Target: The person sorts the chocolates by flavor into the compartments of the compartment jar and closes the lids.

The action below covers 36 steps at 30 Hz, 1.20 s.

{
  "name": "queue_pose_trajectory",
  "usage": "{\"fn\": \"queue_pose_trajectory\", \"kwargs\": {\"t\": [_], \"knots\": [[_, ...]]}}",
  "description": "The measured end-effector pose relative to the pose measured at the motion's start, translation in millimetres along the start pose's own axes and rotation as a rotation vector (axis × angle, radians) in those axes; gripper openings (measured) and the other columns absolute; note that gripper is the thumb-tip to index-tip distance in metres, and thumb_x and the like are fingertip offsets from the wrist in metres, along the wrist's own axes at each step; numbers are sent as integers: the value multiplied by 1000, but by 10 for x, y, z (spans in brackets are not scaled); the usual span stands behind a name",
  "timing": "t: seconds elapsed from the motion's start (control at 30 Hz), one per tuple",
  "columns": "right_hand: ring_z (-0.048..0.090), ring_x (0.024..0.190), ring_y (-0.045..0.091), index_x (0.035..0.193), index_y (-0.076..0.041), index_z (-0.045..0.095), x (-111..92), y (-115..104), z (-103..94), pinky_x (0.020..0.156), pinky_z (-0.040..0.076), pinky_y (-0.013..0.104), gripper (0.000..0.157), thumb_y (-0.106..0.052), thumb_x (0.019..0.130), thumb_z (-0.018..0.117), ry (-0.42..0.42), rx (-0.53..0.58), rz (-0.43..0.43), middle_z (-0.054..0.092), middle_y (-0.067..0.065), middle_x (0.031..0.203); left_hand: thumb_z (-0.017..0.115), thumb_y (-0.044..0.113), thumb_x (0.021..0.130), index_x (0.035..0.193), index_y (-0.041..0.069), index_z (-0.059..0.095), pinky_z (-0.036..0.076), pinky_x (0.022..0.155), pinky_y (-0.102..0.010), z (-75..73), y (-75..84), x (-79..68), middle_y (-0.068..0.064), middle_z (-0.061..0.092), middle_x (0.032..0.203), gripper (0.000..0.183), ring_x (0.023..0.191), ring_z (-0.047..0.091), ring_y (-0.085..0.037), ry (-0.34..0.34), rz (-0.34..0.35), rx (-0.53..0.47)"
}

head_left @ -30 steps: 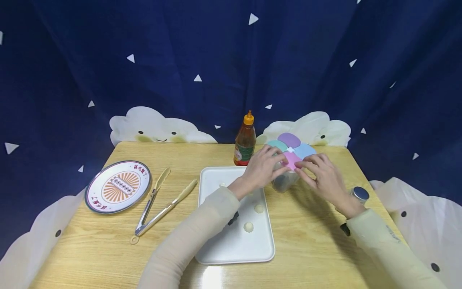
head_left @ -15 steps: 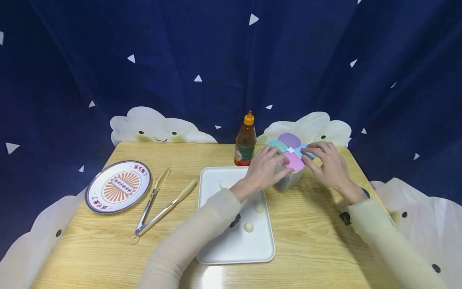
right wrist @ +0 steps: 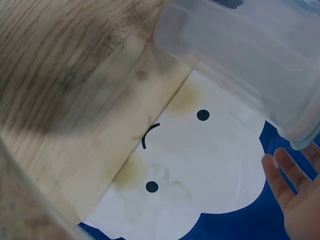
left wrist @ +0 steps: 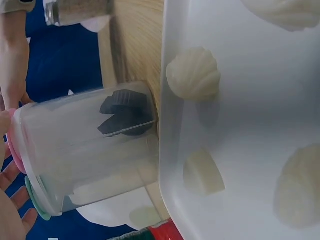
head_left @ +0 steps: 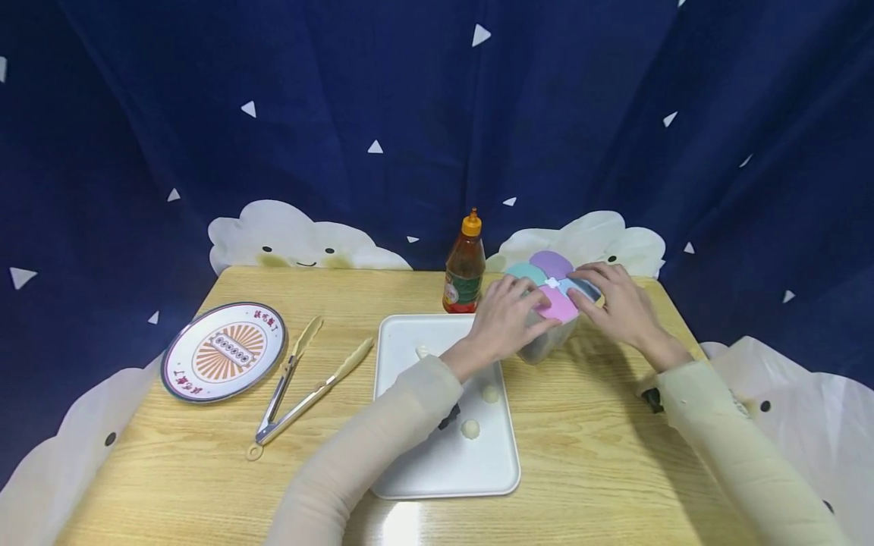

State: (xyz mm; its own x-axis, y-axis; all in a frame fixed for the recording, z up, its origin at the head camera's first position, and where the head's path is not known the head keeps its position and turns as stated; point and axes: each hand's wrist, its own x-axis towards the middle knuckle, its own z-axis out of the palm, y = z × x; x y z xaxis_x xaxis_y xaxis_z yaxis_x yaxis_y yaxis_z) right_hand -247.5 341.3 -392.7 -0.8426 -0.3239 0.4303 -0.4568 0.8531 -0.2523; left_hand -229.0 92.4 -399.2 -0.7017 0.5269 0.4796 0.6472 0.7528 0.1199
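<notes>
A tall clear container (head_left: 536, 349) stands behind the tray's right side. Its top carries petal-shaped lids: purple (head_left: 550, 263), mint (head_left: 524, 271), pink (head_left: 558, 305) and blue (head_left: 566, 285). My left hand (head_left: 501, 322) rests at the pink and mint side, fingers spread over the rim. With thumb and fingers my right hand (head_left: 621, 307) pinches the blue lid, whose outer edge looks tilted up. Dark chunks (left wrist: 126, 112) lie at the container's bottom in the left wrist view. In the right wrist view, the right fingers (right wrist: 287, 167) are beside the container's rim.
A white tray (head_left: 451, 478) with several pale shell-like pieces (head_left: 470, 429) lies in front. Behind it stands a sauce bottle (head_left: 464, 273). Tongs (head_left: 300, 409) and a plate (head_left: 224, 353) lie at left. A metal-capped jar (left wrist: 80, 11) shows in the left wrist view.
My right hand has moved from the pink lid back and right to the blue lid, and the blue lid's edge has tilted up. The left hand has barely moved.
</notes>
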Motion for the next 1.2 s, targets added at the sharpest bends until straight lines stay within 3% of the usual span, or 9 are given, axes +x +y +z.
{"fn": "queue_pose_trajectory", "kwargs": {"t": [0.2, 0.4, 0.7, 0.87, 1.1, 1.2], "knots": [[57, 124, 38, 126, -12, 73, -62, -5, -50, 90, 50, 58, 36, -36, 100, 69, 1, -21, -6, 67, 14, 133, 64, 61, 99, 117, 33, 74, 49, 103, -31, -31, -40, 1, 11, 67, 122, 35, 117, 58, -14, -31, -4, 13], [58, 119, 36, 128, -12, 73, -157, -31, -109, 83, 50, 54, 38, -37, 99, 70, 9, -52, 3, 67, 13, 132, 63, 56, 101, 121, 32, 72, 48, 106, -34, -78, -103, 14, 10, 66, 129, 34, 123, 56, -16, -97, -28, -27], [58, 119, 38, 127, -12, 73, -296, -127, -143, 78, 53, 58, 38, -36, 96, 73, 15, -100, -39, 67, 15, 131, 55, 71, 98, 129, 31, 68, 47, 99, -34, -130, -235, 55, 8, 63, 135, 52, 124, 54, -18, -166, -57, -15], [58, 116, 37, 128, -13, 73, -373, -166, -148, 74, 53, 55, 41, -37, 94, 75, 21, -126, -44, 67, 14, 130, 54, 65, 102, 132, 30, 68, 47, 104, -37, -139, -304, 61, 6, 62, 140, 48, 130, 53, -19, -186, -44, -25], [60, 112, 36, 125, -15, 73, -462, -208, -118, 62, 54, 50, 42, -36, 89, 78, 70, -166, -148, 69, 14, 122, 50, 49, 110, 131, 30, 68, 47, 110, -39, -142, -392, 61, 6, 63, 141, 34, 135, 52, -20, -173, -52, -47], [61, 110, 35, 124, -16, 73, -471, -221, -92, 64, 55, 50, 41, -37, 89, 77, 93, -171, -182, 69, 12, 120, 48, 46, 110, 134, 28, 67, 47, 110, -40, -149, -421, 71, 5, 63, 142, 35, 135, 53, -20, -184, -65, -57]]}}
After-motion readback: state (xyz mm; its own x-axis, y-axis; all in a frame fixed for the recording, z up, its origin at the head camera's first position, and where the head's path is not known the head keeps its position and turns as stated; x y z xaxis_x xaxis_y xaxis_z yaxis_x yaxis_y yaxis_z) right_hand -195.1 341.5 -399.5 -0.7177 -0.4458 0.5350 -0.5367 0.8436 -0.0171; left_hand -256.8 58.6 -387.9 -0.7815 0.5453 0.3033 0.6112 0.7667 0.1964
